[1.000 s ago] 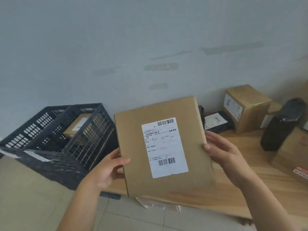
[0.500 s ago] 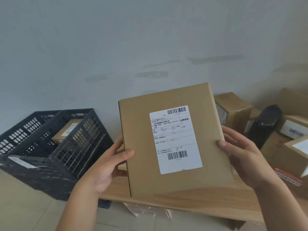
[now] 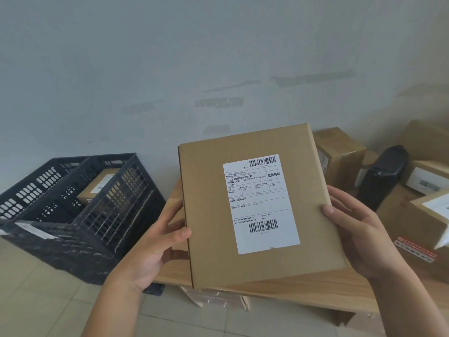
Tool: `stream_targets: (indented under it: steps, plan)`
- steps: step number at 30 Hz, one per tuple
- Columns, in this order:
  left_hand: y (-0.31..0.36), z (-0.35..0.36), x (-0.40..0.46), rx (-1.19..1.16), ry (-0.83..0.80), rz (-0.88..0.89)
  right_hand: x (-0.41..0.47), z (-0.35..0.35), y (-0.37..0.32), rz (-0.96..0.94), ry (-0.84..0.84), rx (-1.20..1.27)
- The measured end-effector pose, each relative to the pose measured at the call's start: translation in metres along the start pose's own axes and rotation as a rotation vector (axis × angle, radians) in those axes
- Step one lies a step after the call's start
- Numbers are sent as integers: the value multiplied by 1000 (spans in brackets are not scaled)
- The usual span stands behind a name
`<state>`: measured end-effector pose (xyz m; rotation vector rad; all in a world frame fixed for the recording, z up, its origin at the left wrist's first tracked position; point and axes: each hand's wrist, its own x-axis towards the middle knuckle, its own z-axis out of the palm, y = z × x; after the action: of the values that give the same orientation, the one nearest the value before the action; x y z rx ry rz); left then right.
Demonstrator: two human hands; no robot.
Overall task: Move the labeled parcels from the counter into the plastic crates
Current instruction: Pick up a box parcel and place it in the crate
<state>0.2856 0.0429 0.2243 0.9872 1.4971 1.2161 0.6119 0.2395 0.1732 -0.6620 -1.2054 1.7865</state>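
A flat cardboard parcel (image 3: pixel 255 203) is held up above the wooden counter (image 3: pixel 303 288), its white shipping label (image 3: pixel 261 203) facing the camera, so the step in hand looks like the carry, with the label perhaps being read. The left hand (image 3: pixel 155 249) grips the parcel's left edge, thumb on the front and fingers curled behind; the right hand (image 3: pixel 359 237) grips the right edge the same way. The black plastic crates (image 3: pixel 73 215) stand at about nine o'clock from the parcel, well apart from it, one already holding a small labeled box (image 3: pixel 98 188). More parcels wait at three o'clock, among them a black poly-bag parcel (image 3: pixel 381 176). Next, the parcel needs swinging left over a crate's rim, lowering flat and releasing.
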Motion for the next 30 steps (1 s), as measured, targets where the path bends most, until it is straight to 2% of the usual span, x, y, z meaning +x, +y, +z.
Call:
stream_targets:
  steps: [9, 17, 24, 30]
  plan:
    - [-3, 3, -19, -6, 120, 25, -10, 8, 2, 15, -6, 16]
    - [2, -14, -54, -33, 195, 82, -11, 42, -4, -22, -113, -13]
    - [-21, -44, -105, -64, 305, 39, -15, 97, 12, 26, -287, -109]
    - [-70, -82, -190, -146, 517, -57, -37, 176, 50, 159, -426, -201]
